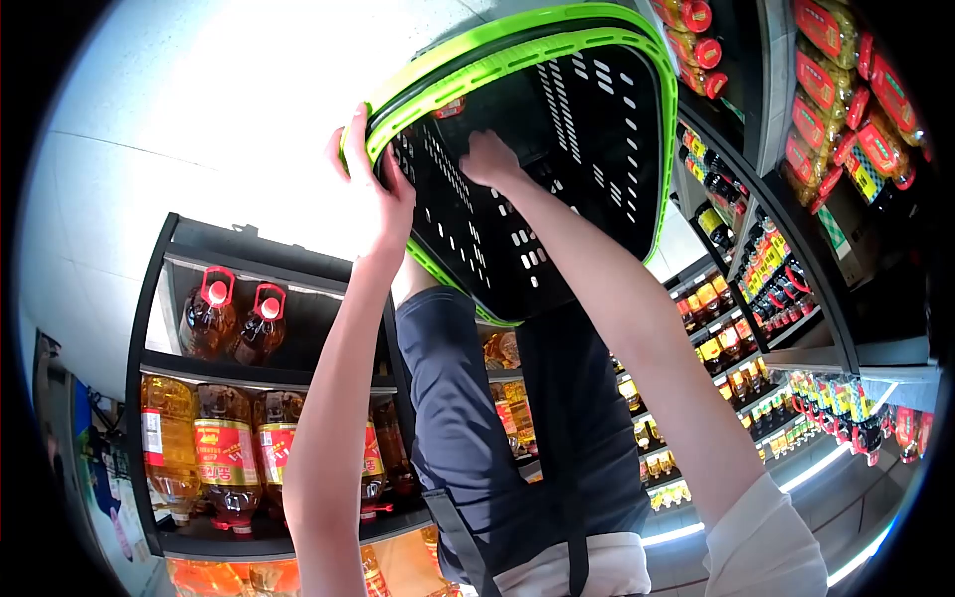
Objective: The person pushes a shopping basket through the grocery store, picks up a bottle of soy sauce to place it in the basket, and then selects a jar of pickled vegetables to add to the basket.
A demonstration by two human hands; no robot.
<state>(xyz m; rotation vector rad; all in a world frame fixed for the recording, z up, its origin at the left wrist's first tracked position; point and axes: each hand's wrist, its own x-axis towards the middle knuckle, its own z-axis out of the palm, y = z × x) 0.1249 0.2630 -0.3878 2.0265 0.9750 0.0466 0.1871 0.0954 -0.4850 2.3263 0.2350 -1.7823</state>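
A black shopping basket (597,129) with slotted walls and a bright green rim is tilted, its mouth facing me. My left hand (383,184) is closed on the rim at the left side, thumb and fingers on either side of the green edge. Inside the basket is my right hand (489,159), its fingers curled into a fist. Whatever it may hold is hidden behind the fingers. Near the left inner wall, a small red-labelled item (450,107) shows in part, beyond my right hand. My dark trouser legs are below the basket.
On the left, a dark shelf rack (149,363) holds large oil bottles (224,448) and dark bottles with red handles (207,316). More shelves of bottles (771,274) run along the right. Red-labelled packs (821,85) are at upper right. Pale floor (199,109) lies at upper left.
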